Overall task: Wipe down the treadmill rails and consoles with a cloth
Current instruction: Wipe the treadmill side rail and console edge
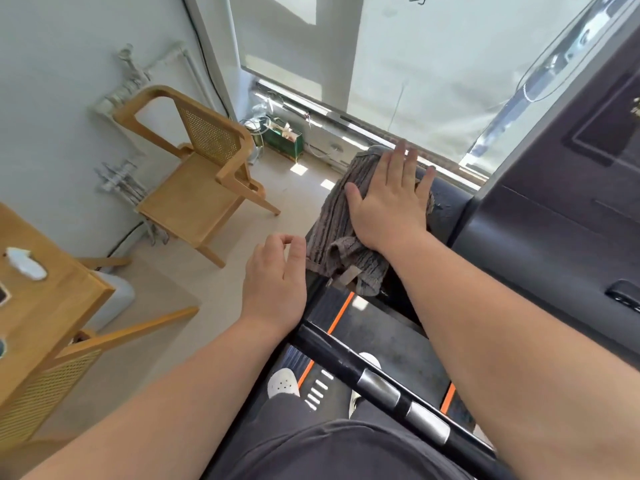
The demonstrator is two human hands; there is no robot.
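The cloth (pixel 341 216) is spread over the dark rail (pixel 446 206) at the front left of the treadmill, and the right hand (pixel 389 202) is laid flat on top of it, palm down, fingers straight and slightly fanned. Nothing is gripped by this hand: the cloth is pinned under the open palm, not pinched. That hold seems chosen so that a broad patch of fabric is pressed to the curved surface and can be slid along it. Beyond the fingertips only a little cloth is seen. To the thumb side a wide striped fold is draped over the rail's outer face, and below the wrist a bunched end with a tag hangs loose.

The left hand (pixel 275 282) is held in the air just beside that hanging end, not touching it. Its fingers are loosely curled, thumb near the fingertips, and nothing is held in it. It is judged to be poised either to steady the body or to gather the slack.

To the little-finger side of the pressing hand, bare rail is exposed, speckled with what looks like dust, and further that way the console (pixel 554 216) is seen, untouched by the cloth. Beneath the right forearm the handlebar (pixel 381 386) is crossed, with the belt (pixel 391 341) below it.
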